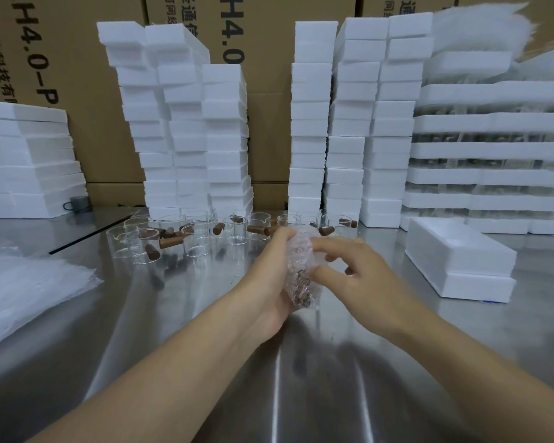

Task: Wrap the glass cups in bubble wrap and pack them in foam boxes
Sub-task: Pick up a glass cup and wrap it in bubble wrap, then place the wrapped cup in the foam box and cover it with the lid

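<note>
Shiny steel desk [179, 330]; my left hand [266, 276] grips the bubble-wrapped clear glass cup [298, 270], right hand [362, 276] pinching wrap. Fragile, slippery: cradle its body.

Bubble wrap [296, 257] hides the cup (only a brown blur [301, 294] shows).

Both forearms reach forward; left hand [269, 276] grips the wrapped bundle [298, 266], right hand [362, 276] seemingly pinching its edge.

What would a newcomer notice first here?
The left hand and right hand grip a bubble-wrapped cup at centre, above the steel table. Behind them, bare glass cups with wooden handles stand clustered before tall stacks of white foam boxes.
</note>
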A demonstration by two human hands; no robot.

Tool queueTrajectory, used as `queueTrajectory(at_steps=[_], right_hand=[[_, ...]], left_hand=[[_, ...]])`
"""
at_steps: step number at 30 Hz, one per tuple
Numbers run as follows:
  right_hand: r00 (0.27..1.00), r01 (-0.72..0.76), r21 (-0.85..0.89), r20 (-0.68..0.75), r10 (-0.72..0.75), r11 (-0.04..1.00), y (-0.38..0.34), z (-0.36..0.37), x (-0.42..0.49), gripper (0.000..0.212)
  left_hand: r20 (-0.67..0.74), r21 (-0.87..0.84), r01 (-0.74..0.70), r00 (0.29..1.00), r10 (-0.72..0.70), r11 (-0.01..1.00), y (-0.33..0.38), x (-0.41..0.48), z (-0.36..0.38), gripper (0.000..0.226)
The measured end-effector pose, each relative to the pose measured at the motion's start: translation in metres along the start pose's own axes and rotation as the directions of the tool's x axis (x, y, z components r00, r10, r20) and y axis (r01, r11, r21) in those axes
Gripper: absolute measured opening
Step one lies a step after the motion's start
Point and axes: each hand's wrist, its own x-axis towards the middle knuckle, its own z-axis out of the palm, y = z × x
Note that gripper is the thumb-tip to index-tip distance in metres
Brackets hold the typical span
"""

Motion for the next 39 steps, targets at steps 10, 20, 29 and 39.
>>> queueTrajectory(at_steps=[10, 20, 29, 39], right_hand=[[0.990, -0.098, 0.109, 0.111, 0.086, 0.989, 0.000, 0.005, -0.004, 0.018], [0.973, -0.135, 0.265, -0.146, 0.179, 0.955, 0.013, -0.004, 0.007, 0.036], [0.831, -0.340, 0.124, -0.425, 0.360, 0.932, 0.046, -0.041, 0.015, 0.024], [0.699, -0.668, -0.171, -0.478, 0.532, 0.724, 0.081, -0.074, 0.008, 0.044]], left_hand=[[-0.070, 0.028, -0.016, 0.997, 0.018, 0.999, 0.002, -0.002, 0.003, 0.051], [-0.009, 0.140, -0.102, 0.995, 0.104, 0.985, 0.001, 0.004, -0.006, 0.073], [-0.053, 0.096, -0.094, 0.994, 0.099, 0.991, 0.001, 0.002, -0.010, 0.053], [-0.193, -0.103, -0.019, 0.981, -0.001, 0.994, 0.014, 0.001, -0.020, 0.049]])
